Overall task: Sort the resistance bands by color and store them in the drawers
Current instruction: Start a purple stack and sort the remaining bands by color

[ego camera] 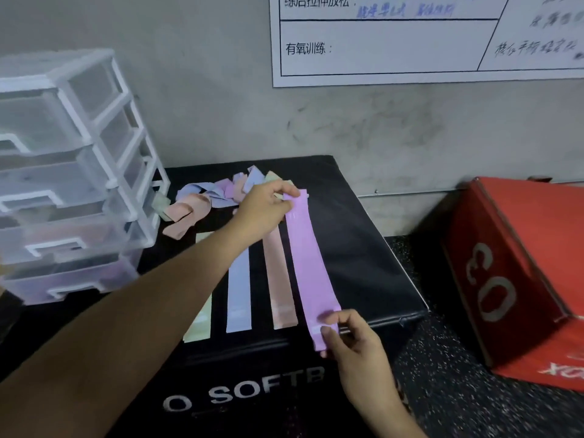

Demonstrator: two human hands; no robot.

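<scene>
Nearest the camera, the right hand is pinching the near end of a purple band between thumb and fingers. The band is stretching away over the top of a black soft box; whether it is touching the surface cannot be told. Just to its left, a pink band, a blue band and a green band are lying flat in parallel. The left hand is gripping the purple band's far end with curled fingers. Behind it, a pile of mixed bands is sitting beside a clear drawer unit. A red box is standing off to the right.
</scene>
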